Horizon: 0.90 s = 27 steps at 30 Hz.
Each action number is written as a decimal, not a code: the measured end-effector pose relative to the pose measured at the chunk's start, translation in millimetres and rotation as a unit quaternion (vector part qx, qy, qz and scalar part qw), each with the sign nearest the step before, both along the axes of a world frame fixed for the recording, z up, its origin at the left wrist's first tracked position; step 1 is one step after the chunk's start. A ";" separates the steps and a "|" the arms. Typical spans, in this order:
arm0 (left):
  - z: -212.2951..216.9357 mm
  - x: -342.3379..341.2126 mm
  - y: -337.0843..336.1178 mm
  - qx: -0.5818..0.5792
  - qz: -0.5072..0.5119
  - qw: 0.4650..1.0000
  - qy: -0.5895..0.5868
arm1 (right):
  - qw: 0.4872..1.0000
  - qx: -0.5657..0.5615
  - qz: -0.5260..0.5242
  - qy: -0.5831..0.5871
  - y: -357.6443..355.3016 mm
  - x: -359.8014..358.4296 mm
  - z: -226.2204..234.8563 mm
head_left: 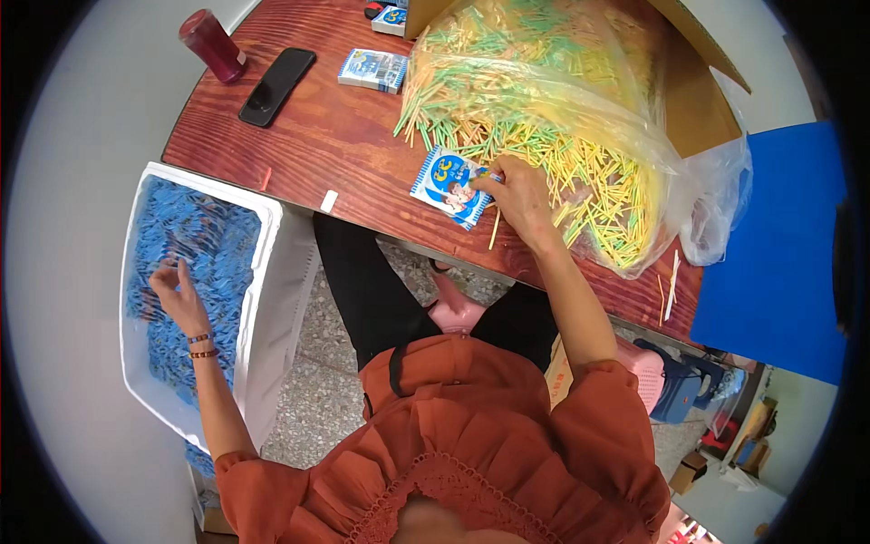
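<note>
My right hand (521, 199) is over the table with its fingers closed at the right edge of a small blue-and-white packet (444, 186). That packet lies flat, and another seems to be partly under it. Beneath the hand a thin yellow stick (494, 230) points towards me. My left hand (179, 295), with beaded bracelets at the wrist, hovers over a white foam box (269, 218) at the left. Its thumb and bent fingers are apart, and nothing shows between them. Many small blue packets (204, 227) fill the box, blurred in places.
Loose green, yellow and orange sticks (580, 172) spill from a clear plastic bag (625, 104) beside a cardboard box (702, 100). A stack of packets (372, 70), a black phone (277, 86) and a red jar (212, 45) stand farther back. A blue panel (770, 254) is at right.
</note>
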<state>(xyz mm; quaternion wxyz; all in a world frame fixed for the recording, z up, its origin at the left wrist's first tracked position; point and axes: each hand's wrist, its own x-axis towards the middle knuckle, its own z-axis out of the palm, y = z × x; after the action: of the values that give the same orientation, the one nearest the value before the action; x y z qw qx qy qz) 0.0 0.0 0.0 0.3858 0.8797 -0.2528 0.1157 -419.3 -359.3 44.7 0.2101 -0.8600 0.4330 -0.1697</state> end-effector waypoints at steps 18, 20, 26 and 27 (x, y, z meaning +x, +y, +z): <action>64.7 -340.7 -256.6 -0.163 -0.426 0.717 0.527 | 0.817 0.427 0.042 -0.385 29.7 -92.6 7.9; 54.6 -347.8 -252.6 -0.171 -0.401 0.710 0.553 | 0.804 0.418 0.023 -0.421 36.0 -93.2 -4.4; 49.7 -348.1 -250.9 -0.161 -0.383 0.717 0.560 | 0.767 0.458 0.008 -0.449 32.8 -99.0 -15.2; 53.4 -347.2 -251.6 -0.161 -0.381 0.716 0.562 | 0.776 0.457 -0.001 -0.435 31.4 -101.3 -13.2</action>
<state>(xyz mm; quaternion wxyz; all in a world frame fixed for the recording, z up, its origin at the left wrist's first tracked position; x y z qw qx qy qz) -347.2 -251.6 53.4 0.6043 0.5367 -0.2809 -0.5176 -520.6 -327.9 31.6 0.7442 -0.4973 0.3228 -0.3077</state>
